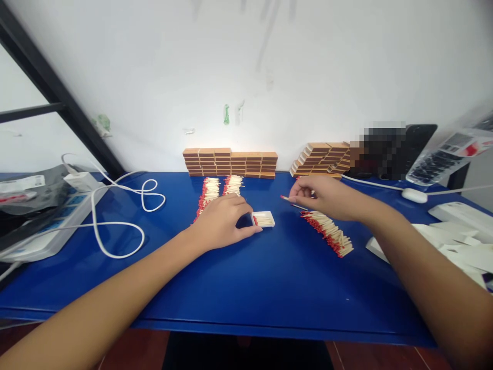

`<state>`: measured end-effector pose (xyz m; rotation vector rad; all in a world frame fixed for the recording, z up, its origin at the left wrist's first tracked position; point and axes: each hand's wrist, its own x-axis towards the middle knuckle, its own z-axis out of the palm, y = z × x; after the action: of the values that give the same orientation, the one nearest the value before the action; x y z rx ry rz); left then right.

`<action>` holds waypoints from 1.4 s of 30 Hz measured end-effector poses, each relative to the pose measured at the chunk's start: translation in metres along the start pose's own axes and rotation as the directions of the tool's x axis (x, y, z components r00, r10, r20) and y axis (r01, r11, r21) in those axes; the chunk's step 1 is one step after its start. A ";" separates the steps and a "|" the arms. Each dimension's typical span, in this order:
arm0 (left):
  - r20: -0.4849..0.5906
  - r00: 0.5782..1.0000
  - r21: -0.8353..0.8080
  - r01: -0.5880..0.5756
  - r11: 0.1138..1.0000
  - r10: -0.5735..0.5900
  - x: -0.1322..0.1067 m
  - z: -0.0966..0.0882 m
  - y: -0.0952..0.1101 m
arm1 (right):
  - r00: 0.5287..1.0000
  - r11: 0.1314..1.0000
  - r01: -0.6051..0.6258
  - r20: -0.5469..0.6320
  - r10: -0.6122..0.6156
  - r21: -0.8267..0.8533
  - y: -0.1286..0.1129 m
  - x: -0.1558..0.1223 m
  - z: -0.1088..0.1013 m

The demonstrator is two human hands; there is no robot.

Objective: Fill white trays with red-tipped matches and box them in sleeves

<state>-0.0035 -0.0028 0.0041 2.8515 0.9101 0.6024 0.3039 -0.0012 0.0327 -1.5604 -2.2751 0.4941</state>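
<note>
My left hand point(221, 222) grips a small white matchbox tray point(271, 221) between thumb and fingers at its left end. Some matches point(264, 221) lie inside, red heads to the left. To the right of the tray, my right hand point(321, 196) is closed in a pinch on a match point(285, 198), its red head pointing left. Just below that hand, a slanting row of loose matches point(329, 232) lies on the blue table point(246, 288). Two more match rows point(210, 189) stretch behind my left hand, which partly covers them.
Stacked matchboxes point(231, 164) stand along the wall, with a second, leaning stack point(321, 158) to the right. A white cable point(115, 223) loops across the left side near a plastic container point(73, 216). White card pieces point(458, 241) are piled at the right edge.
</note>
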 end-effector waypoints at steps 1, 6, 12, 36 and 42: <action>0.002 1.000 -0.002 0.002 1.000 -0.002 0.000 0.000 0.000 | 0.999 0.999 0.038 0.005 -0.038 0.027 -0.010 -0.001 0.005; 0.025 1.000 0.007 0.006 1.000 -0.006 0.001 0.001 0.003 | 0.986 0.985 0.160 0.031 -0.162 0.062 -0.043 -0.004 0.036; 0.028 1.000 0.014 0.002 1.000 -0.002 0.001 0.002 0.002 | 0.980 0.980 0.199 0.026 -0.199 -0.006 -0.053 -0.007 0.042; 0.019 1.000 -0.010 0.001 1.000 -0.001 0.000 0.000 -0.002 | 0.981 0.968 -0.177 0.050 0.188 -0.178 0.065 0.007 -0.015; 0.037 0.999 0.000 0.012 1.000 -0.012 0.001 0.001 -0.001 | 0.982 0.969 -0.170 0.056 0.182 -0.179 0.064 0.007 -0.015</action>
<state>-0.0034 -0.0016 0.0033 2.8452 0.9200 0.5459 0.3608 0.0287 0.0165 -1.8701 -2.2972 0.4124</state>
